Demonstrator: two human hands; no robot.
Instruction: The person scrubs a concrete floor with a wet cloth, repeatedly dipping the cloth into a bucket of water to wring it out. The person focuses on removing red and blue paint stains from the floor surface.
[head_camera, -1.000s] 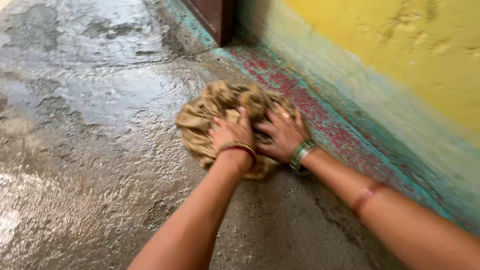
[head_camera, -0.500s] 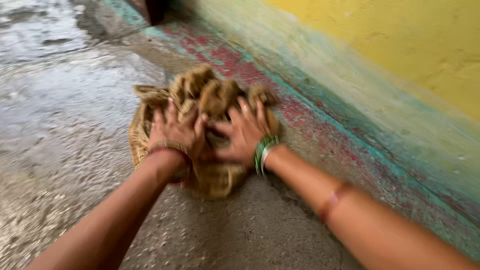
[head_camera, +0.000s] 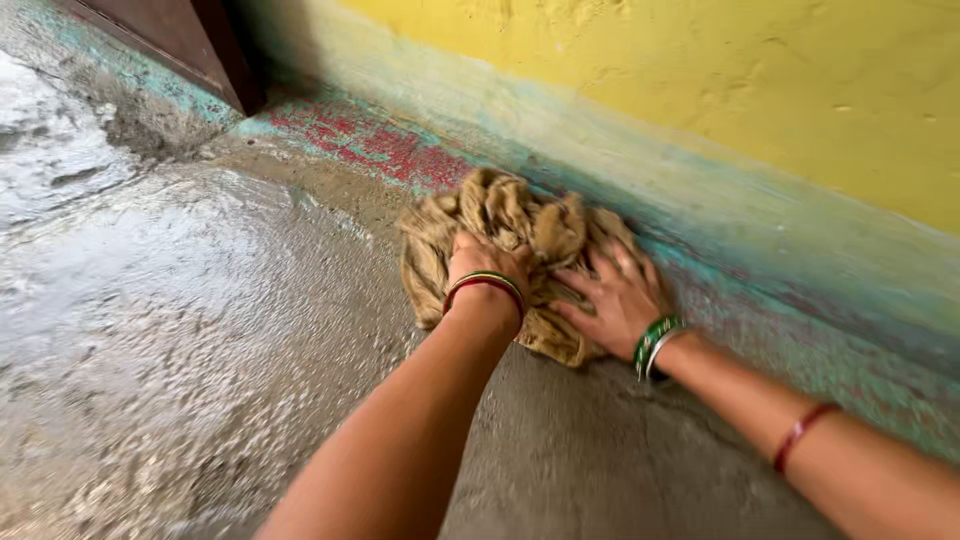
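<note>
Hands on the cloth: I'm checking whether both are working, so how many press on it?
2. The left hand presses the brown cloth at its middle; the right hand lies flat on its wall-side edge.

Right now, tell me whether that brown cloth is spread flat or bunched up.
Bunched up. The brown cloth sits in a crumpled heap of thick folds, pressed onto the wet floor under the left hand and right hand.

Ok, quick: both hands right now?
Left hand: pressed down on the brown cloth, fingers curled into it.
Right hand: open, fingers spread flat on the cloth.
</note>
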